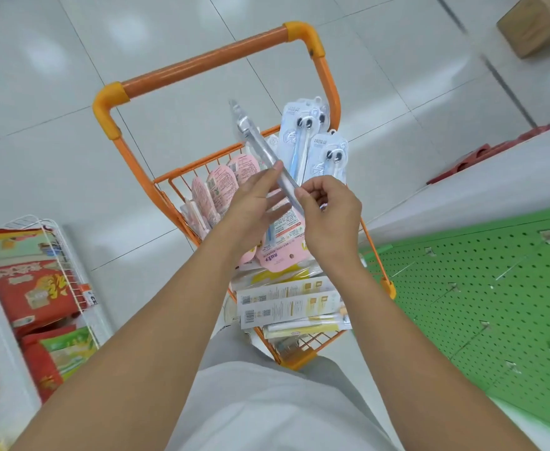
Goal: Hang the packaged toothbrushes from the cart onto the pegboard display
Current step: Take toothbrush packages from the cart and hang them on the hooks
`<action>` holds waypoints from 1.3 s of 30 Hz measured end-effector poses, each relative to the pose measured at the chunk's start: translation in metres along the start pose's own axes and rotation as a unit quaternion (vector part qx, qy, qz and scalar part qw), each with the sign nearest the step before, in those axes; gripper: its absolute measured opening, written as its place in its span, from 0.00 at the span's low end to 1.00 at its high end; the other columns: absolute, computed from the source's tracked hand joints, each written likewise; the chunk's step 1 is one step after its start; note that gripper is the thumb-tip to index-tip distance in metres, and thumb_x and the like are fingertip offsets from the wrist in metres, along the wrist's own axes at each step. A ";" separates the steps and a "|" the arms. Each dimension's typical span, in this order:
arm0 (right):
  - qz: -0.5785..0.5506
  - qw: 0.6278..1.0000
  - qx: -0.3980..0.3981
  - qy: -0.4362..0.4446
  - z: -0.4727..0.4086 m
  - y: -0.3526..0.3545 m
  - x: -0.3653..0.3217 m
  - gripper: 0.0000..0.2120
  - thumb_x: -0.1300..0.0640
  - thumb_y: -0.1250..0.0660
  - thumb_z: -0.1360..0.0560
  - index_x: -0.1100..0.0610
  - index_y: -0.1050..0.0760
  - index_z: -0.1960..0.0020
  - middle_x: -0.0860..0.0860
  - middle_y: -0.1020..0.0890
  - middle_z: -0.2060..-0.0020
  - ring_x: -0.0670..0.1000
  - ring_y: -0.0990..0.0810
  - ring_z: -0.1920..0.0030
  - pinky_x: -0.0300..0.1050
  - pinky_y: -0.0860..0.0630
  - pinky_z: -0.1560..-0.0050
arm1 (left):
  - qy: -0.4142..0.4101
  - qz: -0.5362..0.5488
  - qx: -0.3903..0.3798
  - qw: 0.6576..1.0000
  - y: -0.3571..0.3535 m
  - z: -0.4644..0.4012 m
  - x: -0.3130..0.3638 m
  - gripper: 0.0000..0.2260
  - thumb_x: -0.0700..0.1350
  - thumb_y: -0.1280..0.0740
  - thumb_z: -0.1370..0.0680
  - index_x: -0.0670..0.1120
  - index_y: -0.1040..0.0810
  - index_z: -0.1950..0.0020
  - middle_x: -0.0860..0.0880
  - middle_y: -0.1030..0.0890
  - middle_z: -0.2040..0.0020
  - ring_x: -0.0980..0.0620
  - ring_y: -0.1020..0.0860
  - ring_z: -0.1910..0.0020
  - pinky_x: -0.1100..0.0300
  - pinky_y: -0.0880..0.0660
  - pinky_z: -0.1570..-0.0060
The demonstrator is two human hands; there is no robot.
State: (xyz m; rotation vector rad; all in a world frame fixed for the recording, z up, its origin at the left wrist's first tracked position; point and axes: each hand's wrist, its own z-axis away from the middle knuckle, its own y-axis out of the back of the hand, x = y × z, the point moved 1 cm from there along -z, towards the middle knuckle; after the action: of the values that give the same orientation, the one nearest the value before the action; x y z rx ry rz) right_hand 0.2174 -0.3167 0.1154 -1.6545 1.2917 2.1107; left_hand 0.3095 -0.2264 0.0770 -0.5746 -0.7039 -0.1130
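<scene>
1 head-worn view (wide-angle) looks steeply down, close over the cart [143, 84].

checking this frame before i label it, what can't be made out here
Head view only:
- Pack held edge-on by left hand and right hand: its face and print are turned away and blurred.
- Cart bottom: hidden by the hands and piled packs.
- Pegboard: cut off by the right edge; its hooks are too small to tell apart.
- Box: cut off by the top edge.
</scene>
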 end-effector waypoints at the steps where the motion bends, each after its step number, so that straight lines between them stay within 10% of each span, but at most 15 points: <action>1: -0.029 1.000 -0.006 -0.010 0.000 0.000 -0.001 0.04 0.61 0.29 0.23 0.57 0.21 0.57 0.47 0.20 0.64 0.41 0.25 0.63 0.30 0.30 0.58 | -0.006 0.009 -0.009 1.000 0.002 0.000 0.001 0.17 0.53 0.28 0.22 0.43 0.22 0.41 0.47 0.15 0.48 0.44 0.18 0.42 0.45 0.25 0.34; 5: -0.186 0.964 -0.081 -0.172 -0.007 -0.007 0.012 0.06 0.58 0.31 0.20 0.60 0.20 0.53 0.52 0.18 0.62 0.47 0.21 0.62 0.43 0.21 0.59 | -0.104 -0.033 0.110 0.988 0.015 0.005 0.010 0.20 0.46 0.23 0.27 0.42 0.21 0.38 0.44 0.15 0.45 0.44 0.16 0.45 0.47 0.20 0.43; 8: -0.078 0.947 -0.134 -0.281 -0.023 -0.030 0.043 0.12 0.50 0.29 0.21 0.58 0.20 0.45 0.54 0.16 0.52 0.51 0.17 0.59 0.49 0.16 0.54 | -0.154 -0.037 0.201 0.967 0.036 0.009 0.018 0.16 0.42 0.22 0.28 0.45 0.19 0.42 0.49 0.14 0.49 0.49 0.15 0.50 0.53 0.18 0.49; 19: 0.022 0.948 -0.161 -0.272 -0.034 -0.070 0.066 0.07 0.62 0.25 0.26 0.58 0.18 0.62 0.52 0.18 0.65 0.51 0.20 0.61 0.48 0.20 0.56 | -0.130 -0.099 0.253 0.954 0.074 0.020 0.015 0.17 0.42 0.25 0.25 0.47 0.21 0.37 0.52 0.16 0.45 0.52 0.17 0.47 0.50 0.20 0.41; 24: 0.124 0.961 -0.166 -0.180 -0.014 -0.061 0.061 0.18 0.66 0.36 0.25 0.59 0.33 0.71 0.51 0.33 0.74 0.50 0.35 0.73 0.45 0.35 0.68 | -0.143 -0.203 0.237 0.939 0.069 0.022 0.005 0.22 0.42 0.25 0.25 0.49 0.27 0.33 0.51 0.19 0.40 0.52 0.19 0.43 0.48 0.22 0.39; 28: 0.066 0.987 -0.049 -0.139 0.005 -0.027 0.040 0.07 0.61 0.42 0.19 0.59 0.34 0.56 0.49 0.31 0.67 0.48 0.34 0.68 0.42 0.37 0.69 | -0.227 -0.304 0.204 0.902 0.059 0.026 0.003 0.38 0.41 0.26 0.26 0.57 0.43 0.23 0.57 0.32 0.27 0.61 0.27 0.36 0.63 0.27 0.35; 30: 0.057 0.995 -0.003 -0.080 0.019 -0.002 0.025 0.05 0.60 0.43 0.18 0.60 0.34 0.53 0.49 0.31 0.68 0.48 0.34 0.70 0.39 0.39 0.71 | -0.238 -0.334 0.178 0.894 0.040 0.031 0.004 0.34 0.38 0.27 0.25 0.56 0.37 0.24 0.61 0.32 0.30 0.65 0.29 0.39 0.73 0.30 0.41; 34: 0.179 0.984 0.017 0.016 0.039 0.040 0.011 0.04 0.59 0.42 0.18 0.57 0.35 0.50 0.56 0.25 0.66 0.60 0.27 0.67 0.52 0.32 0.66 | -0.165 -0.274 0.111 0.941 -0.019 0.037 0.000 0.07 0.47 0.29 0.22 0.54 0.17 0.44 0.63 0.20 0.45 0.63 0.25 0.41 0.55 0.28 0.33; 39: 0.331 0.939 0.045 0.087 0.064 0.095 0.020 0.05 0.57 0.40 0.17 0.57 0.32 0.52 0.55 0.23 0.62 0.62 0.25 0.67 0.49 0.34 0.69 | -0.164 -0.182 0.029 0.969 -0.097 0.061 -0.016 0.12 0.56 0.29 0.24 0.49 0.15 0.48 0.62 0.18 0.55 0.68 0.22 0.54 0.69 0.29 0.51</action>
State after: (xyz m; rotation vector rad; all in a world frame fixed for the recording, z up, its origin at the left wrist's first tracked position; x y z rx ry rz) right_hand 0.1081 -0.3376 0.1490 -1.5352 2.2191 2.2008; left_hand 0.2345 -0.2768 0.1488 -0.4046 -1.1284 -0.3439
